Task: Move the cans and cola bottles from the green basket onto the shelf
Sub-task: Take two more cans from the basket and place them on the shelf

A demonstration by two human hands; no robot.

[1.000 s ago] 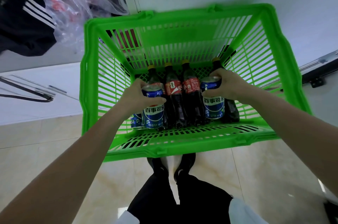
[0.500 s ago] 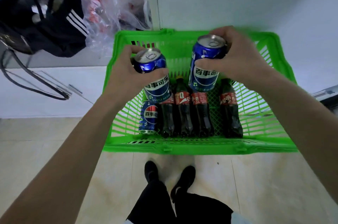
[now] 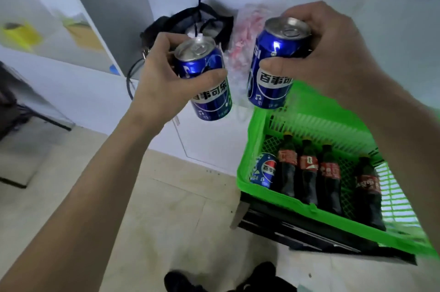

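My left hand [image 3: 164,82] grips a blue cola can [image 3: 204,77] held upright in the air, left of the basket. My right hand [image 3: 328,53] grips a second blue can [image 3: 273,65] beside it, above the basket's far left corner. The green basket [image 3: 281,198] sits at the lower right on a dark stand. Inside it lie one more blue can [image 3: 263,170] at the left and several dark cola bottles [image 3: 308,172] with red labels in a row.
A white shelf unit [image 3: 78,70] with yellow items stands at the upper left. A black bag [image 3: 190,22] and a clear plastic bag [image 3: 245,29] rest on its low white top. The tiled floor and my dark shoes [image 3: 181,282] are below.
Both hands have lifted a can out of the basket and carried it up and left. My view has swung left, so the basket now sits at the lower right.
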